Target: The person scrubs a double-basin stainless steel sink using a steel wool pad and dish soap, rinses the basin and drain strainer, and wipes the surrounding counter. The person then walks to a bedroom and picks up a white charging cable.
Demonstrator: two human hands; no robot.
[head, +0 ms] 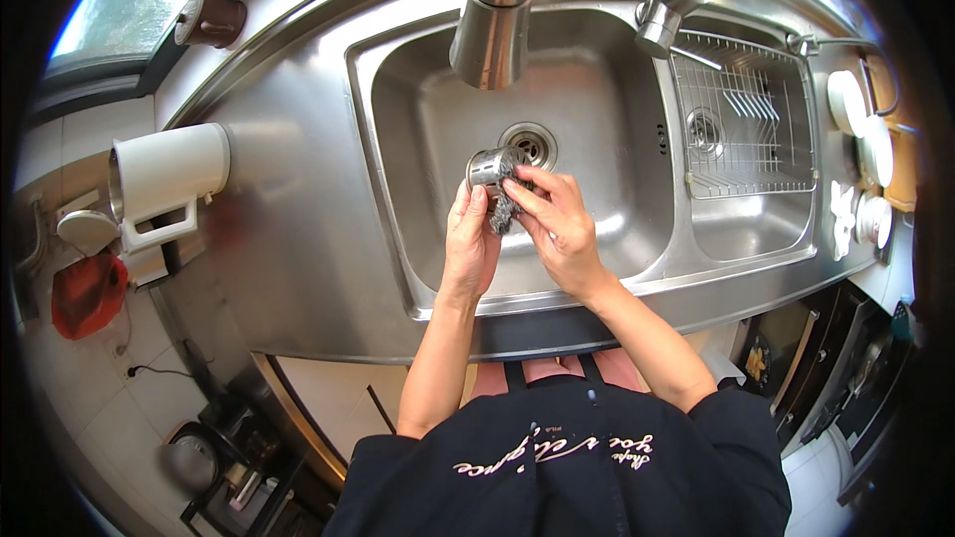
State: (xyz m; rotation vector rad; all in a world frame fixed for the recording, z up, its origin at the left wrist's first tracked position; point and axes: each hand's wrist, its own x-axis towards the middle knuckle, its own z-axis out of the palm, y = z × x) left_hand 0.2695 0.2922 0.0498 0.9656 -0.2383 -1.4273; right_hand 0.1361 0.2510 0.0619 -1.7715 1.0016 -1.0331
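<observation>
Over the large basin of a stainless steel sink [440, 104], my left hand [471, 242] holds a small slotted metal sink strainer basket [487, 166] by its side. My right hand [561, 227] presses a dark steel wool scourer [507, 210] against the basket's end and lower side. The round drain [539, 140] in the basin floor lies just beyond the hands, partly hidden by the basket. A metal faucet head [490, 41] hangs above the far part of the basin.
A wire dish rack [735, 115] sits in the smaller right basin, below a second metal spout [660, 22]. White dishes [874, 149] stand at the far right. On the left are a white electric kettle [171, 179] and a brown lidded container [213, 20].
</observation>
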